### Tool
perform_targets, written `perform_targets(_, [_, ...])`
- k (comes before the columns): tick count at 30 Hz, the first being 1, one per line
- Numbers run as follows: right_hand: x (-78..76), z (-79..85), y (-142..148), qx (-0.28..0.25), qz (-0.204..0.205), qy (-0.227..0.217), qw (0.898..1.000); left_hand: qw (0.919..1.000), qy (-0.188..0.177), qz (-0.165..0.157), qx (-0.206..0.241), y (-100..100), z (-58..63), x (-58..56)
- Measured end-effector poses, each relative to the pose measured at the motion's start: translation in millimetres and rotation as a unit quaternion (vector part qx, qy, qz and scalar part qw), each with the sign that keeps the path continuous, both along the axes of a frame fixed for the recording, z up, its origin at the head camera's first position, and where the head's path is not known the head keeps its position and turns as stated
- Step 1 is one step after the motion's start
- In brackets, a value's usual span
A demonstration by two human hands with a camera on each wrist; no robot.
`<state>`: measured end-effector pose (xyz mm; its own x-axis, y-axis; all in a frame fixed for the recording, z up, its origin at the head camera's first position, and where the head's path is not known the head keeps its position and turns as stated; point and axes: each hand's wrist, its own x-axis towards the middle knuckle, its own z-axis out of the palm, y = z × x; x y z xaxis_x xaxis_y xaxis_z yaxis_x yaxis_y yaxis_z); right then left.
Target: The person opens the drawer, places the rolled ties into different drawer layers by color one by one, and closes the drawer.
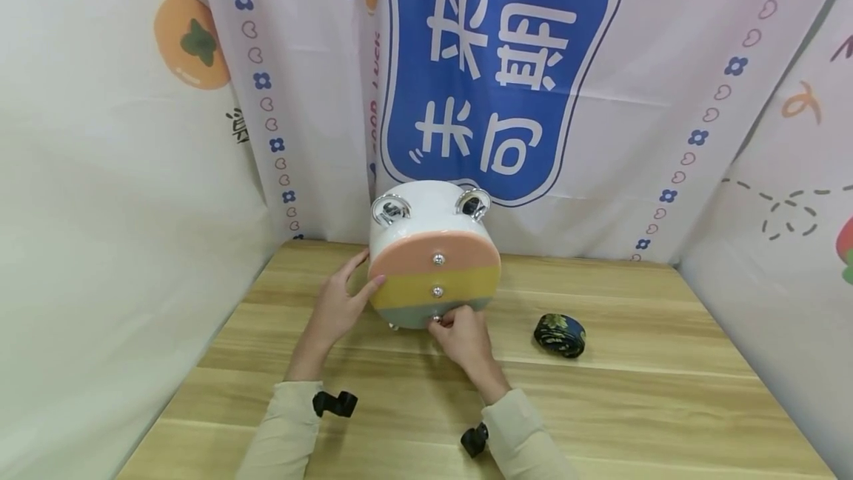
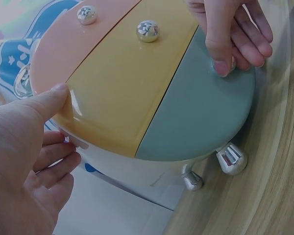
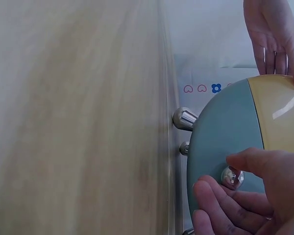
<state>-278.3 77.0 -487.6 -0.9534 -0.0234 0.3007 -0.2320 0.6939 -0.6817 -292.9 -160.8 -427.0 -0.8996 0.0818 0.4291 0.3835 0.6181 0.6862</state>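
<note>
A rounded white drawer box stands on the table, its front split into a pink drawer, a yellow drawer and a green drawer. Each drawer has a round silver knob. At the box's left side, my left hand rests its thumb on the front edge by the yellow drawer, the other fingers along the side wall. Thumb and forefinger of my right hand pinch the lowest knob, on the green drawer. All three drawers sit flush in the front.
To the right of the box lies a rolled dark patterned strap on the wooden table. Two silver rings top the box, and silver feet lift it. Behind hangs a printed cloth, close to the box's back.
</note>
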Motion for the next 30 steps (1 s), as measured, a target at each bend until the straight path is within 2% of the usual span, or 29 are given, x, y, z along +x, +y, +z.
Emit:
perform_targets(11, [7.3, 5.1, 2.4, 0.015, 0.001, -0.014, 1.0, 0.9998, -0.019, -0.005, 0.006, 1.5, 2.1, 1.9])
perform_targets(23, [26.3, 18.4, 7.6, 0.047, 0.008, -0.074, 0.996, 0.9994, -0.031, -0.009, 0.009, 2.0, 1.1, 1.5])
perform_targets(30, [34.6, 26.2, 7.9, 0.068, 0.017, -0.099, 0.993, 0.9997, -0.021, -0.005, 0.008, 0.8, -0.3, 0.8])
